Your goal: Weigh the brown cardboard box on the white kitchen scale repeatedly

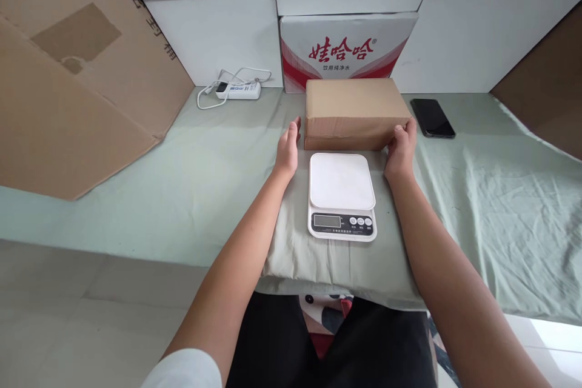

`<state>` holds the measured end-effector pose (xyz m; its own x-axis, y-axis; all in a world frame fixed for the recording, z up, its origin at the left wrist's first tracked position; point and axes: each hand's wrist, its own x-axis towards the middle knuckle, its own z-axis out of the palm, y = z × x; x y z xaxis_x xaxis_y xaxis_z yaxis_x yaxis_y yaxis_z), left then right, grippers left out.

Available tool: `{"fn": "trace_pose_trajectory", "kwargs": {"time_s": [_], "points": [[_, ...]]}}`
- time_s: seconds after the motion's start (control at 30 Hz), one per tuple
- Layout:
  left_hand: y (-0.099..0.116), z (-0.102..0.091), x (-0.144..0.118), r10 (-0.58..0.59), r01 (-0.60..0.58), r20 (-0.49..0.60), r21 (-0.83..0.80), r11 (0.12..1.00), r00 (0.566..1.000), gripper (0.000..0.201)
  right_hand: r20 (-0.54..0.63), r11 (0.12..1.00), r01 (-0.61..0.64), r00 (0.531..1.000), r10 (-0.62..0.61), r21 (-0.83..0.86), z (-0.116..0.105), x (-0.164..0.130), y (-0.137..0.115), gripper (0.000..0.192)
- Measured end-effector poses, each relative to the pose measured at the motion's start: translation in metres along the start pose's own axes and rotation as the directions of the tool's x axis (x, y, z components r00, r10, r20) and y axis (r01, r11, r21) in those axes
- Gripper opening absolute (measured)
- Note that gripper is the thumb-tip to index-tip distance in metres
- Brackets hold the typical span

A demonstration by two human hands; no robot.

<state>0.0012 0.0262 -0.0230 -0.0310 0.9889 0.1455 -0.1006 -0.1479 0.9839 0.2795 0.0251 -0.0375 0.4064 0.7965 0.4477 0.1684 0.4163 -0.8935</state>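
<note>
A closed brown cardboard box (352, 127) lies flat on the cloth, just behind a white kitchen scale (342, 182). The scale's plate carries nothing, and its display (327, 221) looks blank. My left hand (288, 148) is upright beside the box's left side, fingers stretched out, with a narrow gap to the cardboard. At the box's front right corner, my right hand (402, 148) holds on, with the thumb on the front face and the fingers around the right side, partly hidden.
Behind the box stands a white and red carton (348, 42) against white tiles. A black phone (431, 118) lies to the right. At the back left are a white power strip (239, 91) and its cable. A large cardboard carton (82, 103) takes up the left.
</note>
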Motion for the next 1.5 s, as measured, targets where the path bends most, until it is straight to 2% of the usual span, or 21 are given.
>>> {"fn": "trace_pose_trajectory", "kwargs": {"time_s": [0.3,0.47,0.63,0.77,0.9,1.03,1.17,1.3,1.5], "points": [[0.003,0.001,0.000,-0.036,0.036,-0.014,-0.015,0.999,0.999,0.093,-0.006,0.999,0.018,1.000,-0.018,0.028,-0.002,0.003,0.009,0.054],[0.001,0.001,0.000,0.009,-0.009,-0.020,-0.013,1.000,1.000,0.096,-0.018,0.998,0.014,1.000,-0.013,0.057,-0.002,0.003,0.010,0.054],[0.004,-0.004,0.000,0.050,-0.048,-0.139,0.020,0.999,0.989,0.092,-0.011,1.000,-0.015,1.000,0.015,0.022,-0.002,0.003,0.010,0.060],[0.009,-0.008,0.000,0.057,-0.046,-0.258,0.047,0.998,0.964,0.079,-0.003,1.000,-0.027,1.000,0.027,0.005,-0.003,0.002,0.008,0.059],[0.010,-0.009,0.001,0.065,-0.037,-0.302,0.095,0.995,0.951,0.063,-0.020,0.998,-0.049,0.999,0.050,0.050,-0.002,0.001,0.005,0.056],[0.008,-0.007,0.003,0.071,-0.043,-0.248,0.117,0.992,0.966,0.057,-0.017,0.998,-0.045,0.999,0.045,0.044,-0.001,0.000,0.003,0.054],[0.006,-0.005,0.004,0.057,-0.038,-0.161,0.119,0.992,0.985,0.051,0.006,1.000,0.013,1.000,-0.013,0.026,-0.001,0.000,0.001,0.055],[0.002,-0.003,0.006,0.017,-0.007,-0.064,0.153,0.988,0.998,0.038,0.050,0.998,0.058,0.997,-0.056,-0.026,-0.001,-0.002,-0.002,0.068],[0.006,-0.001,0.007,0.071,-0.065,-0.033,0.154,0.986,0.997,0.036,0.095,0.995,0.099,0.991,-0.097,-0.014,0.005,-0.003,-0.019,0.083]]}}
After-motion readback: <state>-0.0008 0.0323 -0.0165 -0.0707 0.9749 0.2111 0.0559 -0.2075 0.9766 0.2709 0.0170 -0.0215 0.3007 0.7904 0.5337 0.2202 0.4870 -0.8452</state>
